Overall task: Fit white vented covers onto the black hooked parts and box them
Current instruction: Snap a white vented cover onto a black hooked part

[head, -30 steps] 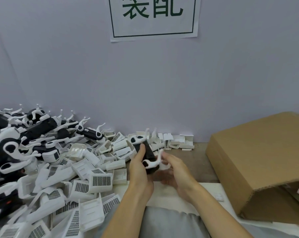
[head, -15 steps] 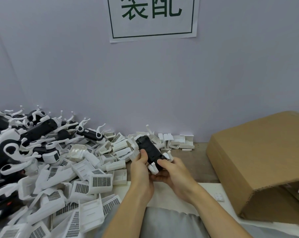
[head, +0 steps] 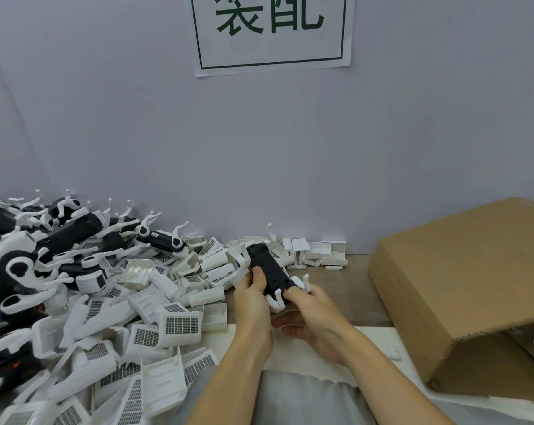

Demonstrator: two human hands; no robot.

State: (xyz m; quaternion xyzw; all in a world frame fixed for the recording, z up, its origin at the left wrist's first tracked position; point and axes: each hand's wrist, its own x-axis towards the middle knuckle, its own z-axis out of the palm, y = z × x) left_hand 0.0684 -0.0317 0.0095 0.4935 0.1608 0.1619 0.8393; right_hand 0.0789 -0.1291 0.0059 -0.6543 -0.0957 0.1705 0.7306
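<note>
Lap: grey cloth (head: 305, 400) at the near edge, both forearms passing over it
Left hand: left hand (head: 253, 305) is curled round the near left side of the black hooked part (head: 267, 269), thumb lying on its top face
Right hand: right hand (head: 308, 314) cups the part's near end from the right and below, thumb tip pressed on the black body beside a small red spot, fingers bent underneath
Held part: long black body tilted, far end pointing up and away toward the wall; white hooks stick out at its near end between the two hands; it is off the table, over the table's near middle
Covers: white vented covers (head: 180, 325) lie heaped loose on the left of the table, grilles facing many ways, reaching right up to the left hand
Table: bare brown table (head: 345, 289) shows just right of the hands
Box: cardboard box (head: 462, 286) lies on its side at the right, its opening toward the near right
Far left: pile of black hooked parts (head: 72, 231) with white hooks, behind the covers against the wall
Far middle: small white clips (head: 318, 253) in a row at the foot of the wall
Wall: pale wall with a paper sign (head: 272, 32) printed in dark green characters
</note>
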